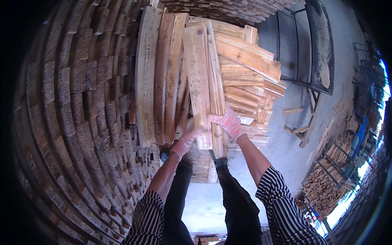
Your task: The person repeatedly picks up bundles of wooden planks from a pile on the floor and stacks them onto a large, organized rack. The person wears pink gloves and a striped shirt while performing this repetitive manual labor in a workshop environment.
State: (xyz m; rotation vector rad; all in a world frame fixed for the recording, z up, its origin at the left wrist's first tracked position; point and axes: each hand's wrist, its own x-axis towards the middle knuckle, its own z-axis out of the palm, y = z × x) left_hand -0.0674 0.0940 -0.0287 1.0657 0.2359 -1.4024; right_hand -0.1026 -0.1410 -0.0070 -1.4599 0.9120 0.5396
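Observation:
Both my hands wear pinkish-white work gloves. Between them are a few long wooden boards, held by their near ends. My left hand (186,141) grips the left edge of a wide pale board (197,85) with a dark knot near its far end. On the other side, my right hand (230,122) is closed round narrower boards (215,73) lying against the wide one. Some fingers of both hands are hidden by the wood. Just left of the held boards, several more boards (148,77) stretch away from me, side by side.
A tall stack of sawn timber ends (77,106) fills the left side. Beyond my right hand lies a layered pile of boards (245,57). Farther right stand a dark-framed table (321,49), loose wood pieces (300,130) on the concrete floor (294,110), and bundled sticks (326,188).

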